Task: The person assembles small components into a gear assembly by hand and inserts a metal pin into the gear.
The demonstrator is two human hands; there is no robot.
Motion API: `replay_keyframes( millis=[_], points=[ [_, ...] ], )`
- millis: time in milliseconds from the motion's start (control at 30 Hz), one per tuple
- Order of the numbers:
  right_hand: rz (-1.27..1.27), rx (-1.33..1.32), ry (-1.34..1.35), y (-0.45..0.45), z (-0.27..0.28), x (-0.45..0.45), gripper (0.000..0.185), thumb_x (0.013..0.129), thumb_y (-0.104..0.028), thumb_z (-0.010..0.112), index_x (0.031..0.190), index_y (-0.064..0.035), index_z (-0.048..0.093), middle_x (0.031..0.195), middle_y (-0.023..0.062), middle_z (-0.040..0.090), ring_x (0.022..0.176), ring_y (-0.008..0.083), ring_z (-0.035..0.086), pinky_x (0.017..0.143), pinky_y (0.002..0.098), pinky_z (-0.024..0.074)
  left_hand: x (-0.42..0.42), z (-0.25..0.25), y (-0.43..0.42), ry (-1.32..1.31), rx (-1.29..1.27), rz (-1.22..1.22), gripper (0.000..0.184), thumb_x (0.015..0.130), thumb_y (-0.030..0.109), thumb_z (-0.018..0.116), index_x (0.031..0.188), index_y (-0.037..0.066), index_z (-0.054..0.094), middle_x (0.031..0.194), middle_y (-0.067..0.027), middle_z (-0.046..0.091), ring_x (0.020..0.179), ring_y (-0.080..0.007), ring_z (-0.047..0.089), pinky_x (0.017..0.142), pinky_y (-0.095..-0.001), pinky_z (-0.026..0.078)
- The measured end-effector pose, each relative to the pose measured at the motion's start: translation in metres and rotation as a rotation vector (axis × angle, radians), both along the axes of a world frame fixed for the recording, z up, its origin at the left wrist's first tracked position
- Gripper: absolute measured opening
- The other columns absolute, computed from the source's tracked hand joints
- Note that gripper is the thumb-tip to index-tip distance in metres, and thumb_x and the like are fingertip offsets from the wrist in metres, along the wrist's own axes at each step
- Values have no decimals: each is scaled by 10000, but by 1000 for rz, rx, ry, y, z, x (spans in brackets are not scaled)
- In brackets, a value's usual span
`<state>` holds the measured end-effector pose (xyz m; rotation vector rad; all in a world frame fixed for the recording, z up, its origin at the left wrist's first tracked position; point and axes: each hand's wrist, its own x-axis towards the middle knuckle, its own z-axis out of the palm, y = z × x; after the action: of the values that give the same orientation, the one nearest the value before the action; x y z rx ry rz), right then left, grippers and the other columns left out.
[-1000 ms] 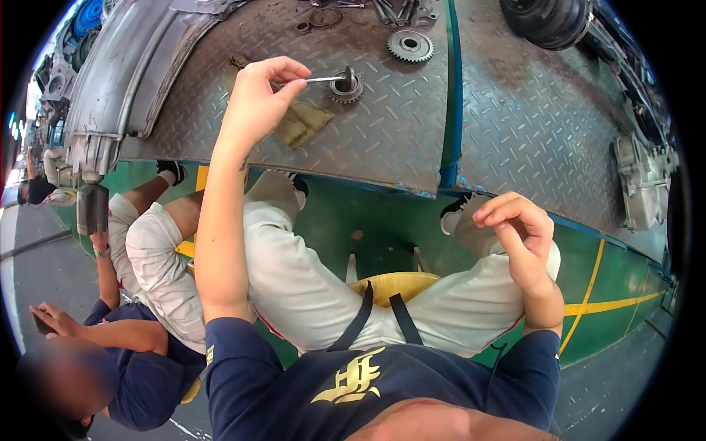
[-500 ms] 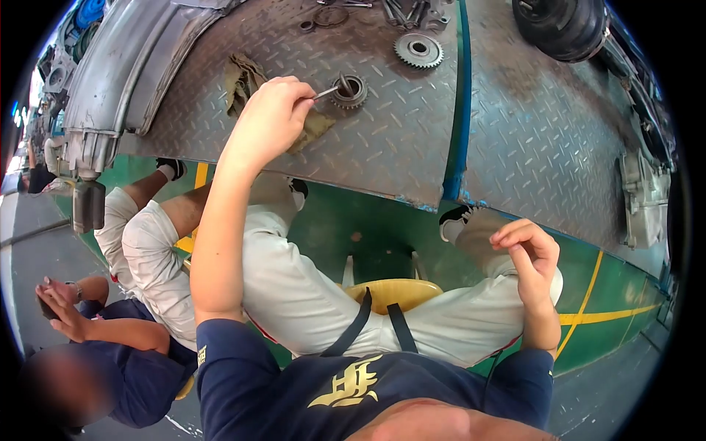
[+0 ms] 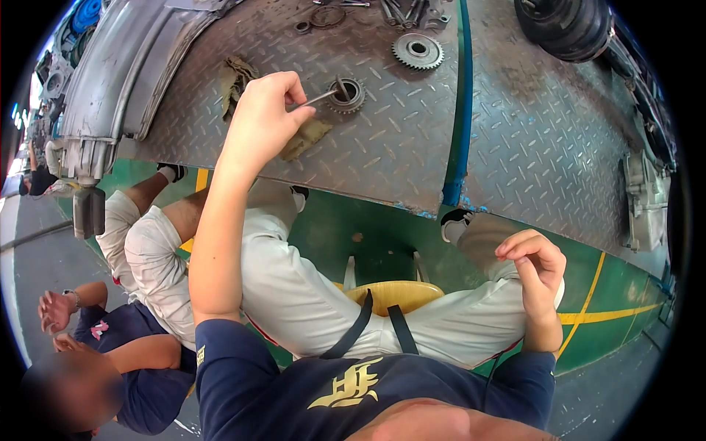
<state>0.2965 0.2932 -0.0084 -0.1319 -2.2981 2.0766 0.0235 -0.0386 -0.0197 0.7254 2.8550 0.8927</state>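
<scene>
My left hand (image 3: 266,110) reaches over the metal tabletop, closed in a pinch on a thin metal rod (image 3: 321,97). The rod's far end meets a small dark piece at the opening of a toothed ring gear (image 3: 346,96), which lies flat on the tabletop. Under and beside my wrist is a crumpled olive-brown cloth (image 3: 309,140). My right hand (image 3: 535,266) hovers by my right knee, away from the tabletop. Its fingers are loosely curled, the thumb stands apart from them, and nothing shows between them.
A larger gear (image 3: 418,51) lies up and to the right, near several bolts (image 3: 401,13) and thin rings (image 3: 329,16). A blue-edged gap (image 3: 457,147) splits the tread-plate surface (image 3: 544,140). A big metal housing (image 3: 140,66) stands left. Another person (image 3: 140,345) sits at lower left.
My left hand has shifted slightly, and more of the rod shows. My right hand has barely moved. The seated person's hands have come apart, and the dark object there no longer shows.
</scene>
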Motion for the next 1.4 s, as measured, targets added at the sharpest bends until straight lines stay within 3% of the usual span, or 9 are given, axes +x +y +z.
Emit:
replay_keyframes(
  millis=[367,567,767,967,1167,1400],
  points=[
    [33,0,44,-8,8,-5,198,837,125,479,905,50,649,958,167,687,875,214,668,804,322,540,1,-11,-2,95,63,-119,156,963,91,579,923,-46,641,791,-188,630,731,-345,606,704,-393,490],
    [59,6,98,-14,13,-10,201,837,124,479,905,48,652,958,169,688,878,218,669,809,327,543,2,-10,-3,150,84,-73,135,911,85,667,907,-38,614,790,-157,635,699,-279,588,681,-364,481],
    [95,9,128,-21,16,-15,197,848,116,486,913,47,659,963,175,692,862,216,668,785,319,553,1,-13,-4,-35,179,-26,151,858,58,736,899,-28,619,762,-84,629,679,-143,569,642,-317,467],
    [117,14,142,-28,18,-18,203,848,123,483,914,48,659,962,175,692,856,214,668,784,319,557,1,-8,-6,4,153,-41,167,922,124,704,909,-30,642,721,-72,620,660,-128,561,626,-282,463],
    [115,14,137,-29,18,-19,214,842,134,475,913,50,659,962,173,692,856,213,670,786,320,558,0,-10,-8,-80,191,-40,364,1012,264,616,828,-49,646,638,-42,573,616,-109,525,594,-291,444],
    [105,7,129,-29,18,-19,221,845,140,469,913,49,659,962,168,692,858,210,670,787,322,558,-5,-10,-11,-148,164,-24,424,1034,320,572,779,-15,624,629,-25,556,604,-96,529,578,-286,434]
  ],
)
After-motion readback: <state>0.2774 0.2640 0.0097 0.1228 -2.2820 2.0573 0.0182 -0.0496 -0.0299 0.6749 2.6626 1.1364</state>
